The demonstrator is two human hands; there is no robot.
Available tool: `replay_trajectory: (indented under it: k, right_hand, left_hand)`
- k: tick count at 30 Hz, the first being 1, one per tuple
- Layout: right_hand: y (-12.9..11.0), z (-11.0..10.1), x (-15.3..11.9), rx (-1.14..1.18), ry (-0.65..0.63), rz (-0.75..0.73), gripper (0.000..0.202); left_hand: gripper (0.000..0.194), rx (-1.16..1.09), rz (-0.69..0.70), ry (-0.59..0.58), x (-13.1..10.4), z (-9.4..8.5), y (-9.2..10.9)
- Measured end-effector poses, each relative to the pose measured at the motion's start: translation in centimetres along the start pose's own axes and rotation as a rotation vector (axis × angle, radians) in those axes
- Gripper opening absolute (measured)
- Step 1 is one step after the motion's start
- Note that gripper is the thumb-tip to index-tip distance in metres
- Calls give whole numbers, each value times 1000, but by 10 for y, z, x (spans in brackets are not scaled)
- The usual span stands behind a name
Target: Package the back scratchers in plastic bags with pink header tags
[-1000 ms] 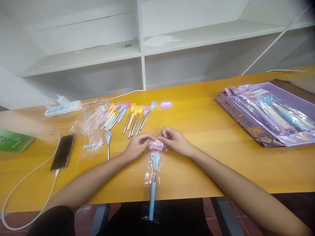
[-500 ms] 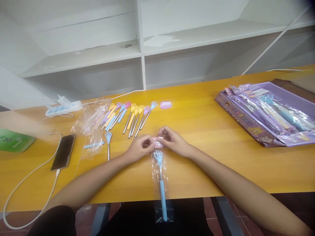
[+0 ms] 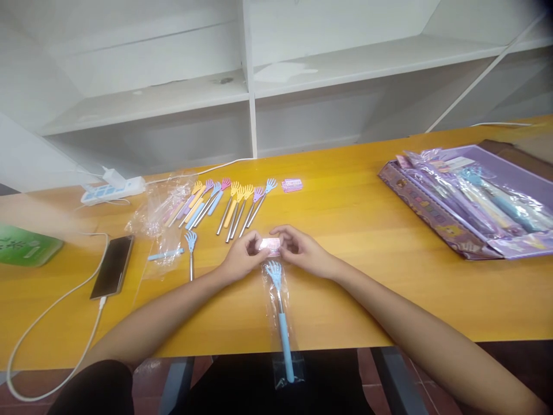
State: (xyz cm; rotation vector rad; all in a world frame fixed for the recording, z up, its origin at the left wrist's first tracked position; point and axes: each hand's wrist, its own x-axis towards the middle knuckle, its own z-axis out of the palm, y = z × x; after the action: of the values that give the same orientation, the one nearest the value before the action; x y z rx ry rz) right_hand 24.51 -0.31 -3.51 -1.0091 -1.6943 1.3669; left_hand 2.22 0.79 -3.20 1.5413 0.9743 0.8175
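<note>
Yellow-brown counter [image 3: 367,230] — on it lie loose back scratchers [image 3: 230,214], pink cards [image 3: 292,184], a phone [image 3: 112,267], a power strip [image 3: 113,192] — and a purple box [image 3: 425,206].

The left forearm [image 3: 173,320] and the right forearm [image 3: 401,311] both cross the near edge of the bench [image 3: 458,300], slanting inward. A dark sleeve [image 3: 97,389] reaches the left elbow; the right forearm is bare. Well in from that edge, the left hand [image 3: 242,257] and right hand [image 3: 303,253] face each other — near but apart — each with curled fingers and thumb in a pinch.
</note>
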Motion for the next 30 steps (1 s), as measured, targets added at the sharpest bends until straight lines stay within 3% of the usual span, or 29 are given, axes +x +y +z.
replay_trajectory:
  k: [5, 11, 16, 18, 20, 25, 30]
  right_hand:
    - [0, -1, 0, 15, 1, 5, 36]
    - [-1, 4, 0, -126, 21, -6, 30]
    - [2, -8, 4, -221, 102, -16, 12]
    - [-2, -14, 3, -243, 51, 24, 12]
    - [-9, -17, 0, -265, -56, 42, 26]
    - [-28, -7, -5, -318, -242, 37, 37]
    - [-34, 2, -8, -211, -267, 113, 34]
  left_hand:
    - [34, -2, 0, -3, -1, 0, -2]
    - [30, -10, -2, -41, -2, 0, 3]
    - [34, -107, 9, 52, 3, -2, -1]
    - [37, -147, -13, 113, 5, -2, -3]
    - [41, -206, -35, 144, 7, -3, -3]
    - [43, -315, 30, 219, 9, -8, -2]
    - [34, -393, 21, 231, 12, -11, -5]
